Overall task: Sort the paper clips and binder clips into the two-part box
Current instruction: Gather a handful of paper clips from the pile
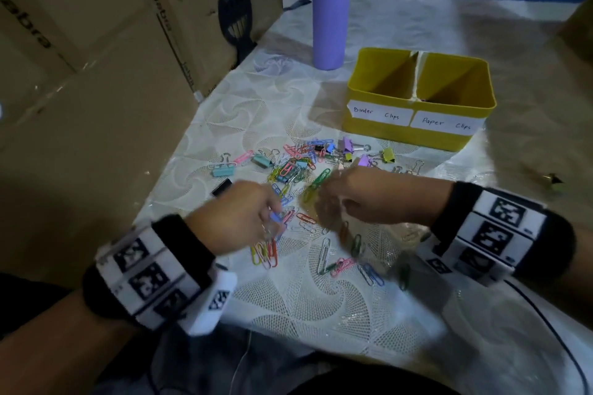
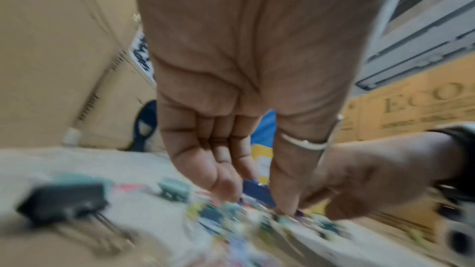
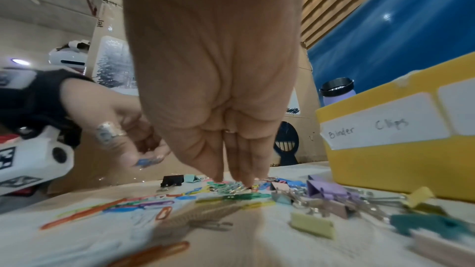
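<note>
Coloured paper clips (image 1: 290, 168) and pastel binder clips (image 1: 349, 144) lie mixed on the patterned tablecloth in front of the yellow two-part box (image 1: 401, 137), labelled "Binder Clips" left and "Paper Clips" right. My left hand (image 1: 272, 221) hovers over the near left of the pile and pinches a blue paper clip (image 3: 146, 162) between thumb and fingers (image 2: 226, 182). My right hand (image 1: 327, 200) reaches down with straight fingers (image 3: 246, 172) onto the middle of the pile, by a green paper clip (image 1: 317, 183). Whether it holds one is hidden. Both box compartments look empty from the head view.
A tall cardboard box (image 1: 96, 42) walls the left side. A lilac bottle (image 1: 330, 19) stands behind the yellow box (image 3: 385, 165). A black binder clip (image 1: 221, 187) and a teal one (image 1: 223, 171) lie left of the pile. A cable (image 1: 545, 324) runs along the near right.
</note>
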### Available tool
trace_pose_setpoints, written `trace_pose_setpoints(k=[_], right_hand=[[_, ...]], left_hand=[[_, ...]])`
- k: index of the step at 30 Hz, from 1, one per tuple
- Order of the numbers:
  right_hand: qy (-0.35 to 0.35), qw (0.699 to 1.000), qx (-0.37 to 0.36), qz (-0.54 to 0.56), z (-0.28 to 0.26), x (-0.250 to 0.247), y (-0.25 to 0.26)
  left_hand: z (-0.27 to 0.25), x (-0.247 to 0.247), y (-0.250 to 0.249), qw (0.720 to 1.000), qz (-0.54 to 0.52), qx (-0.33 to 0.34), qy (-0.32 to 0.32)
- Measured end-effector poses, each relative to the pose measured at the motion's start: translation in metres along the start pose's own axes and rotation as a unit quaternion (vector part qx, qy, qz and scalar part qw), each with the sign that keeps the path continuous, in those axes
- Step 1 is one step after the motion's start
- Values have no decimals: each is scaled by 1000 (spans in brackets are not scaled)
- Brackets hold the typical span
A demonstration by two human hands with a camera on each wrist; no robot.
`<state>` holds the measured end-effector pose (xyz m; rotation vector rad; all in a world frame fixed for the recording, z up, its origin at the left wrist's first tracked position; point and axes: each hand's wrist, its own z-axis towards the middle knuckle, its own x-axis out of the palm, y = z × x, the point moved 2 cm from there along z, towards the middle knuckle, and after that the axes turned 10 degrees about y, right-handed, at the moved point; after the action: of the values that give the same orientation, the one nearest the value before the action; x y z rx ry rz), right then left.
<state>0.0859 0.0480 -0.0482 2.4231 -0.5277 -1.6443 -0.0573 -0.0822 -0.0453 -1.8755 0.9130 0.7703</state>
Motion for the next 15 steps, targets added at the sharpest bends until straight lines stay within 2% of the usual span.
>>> trace_pose_setpoints(k=[2,4,6,8,9,11,13,15], right_hand=[[-7,1000,24,-5,15,-3,-2],[24,998,48,-18,25,1,-3],[56,995,69,-50,24,7,-3],[79,992,71,-68,19,10,0],[84,992,67,-71,16,9,4],[73,992,62,-77,19,5,10],[41,996,37,-73,31,-1,20],[13,998,-14,-61,50,-6,30]], left_hand=[[4,-22,15,998,10,-30,-62],[5,-38,28,992,21,-60,-106],[3,-40,38,989,33,-76,-125],[-3,-36,39,987,52,-58,-137],[-7,-32,37,989,53,-43,-134],[-12,-20,34,995,48,-26,-86],[-14,-4,32,998,39,-38,-13],[-12,8,31,997,37,-59,23]])
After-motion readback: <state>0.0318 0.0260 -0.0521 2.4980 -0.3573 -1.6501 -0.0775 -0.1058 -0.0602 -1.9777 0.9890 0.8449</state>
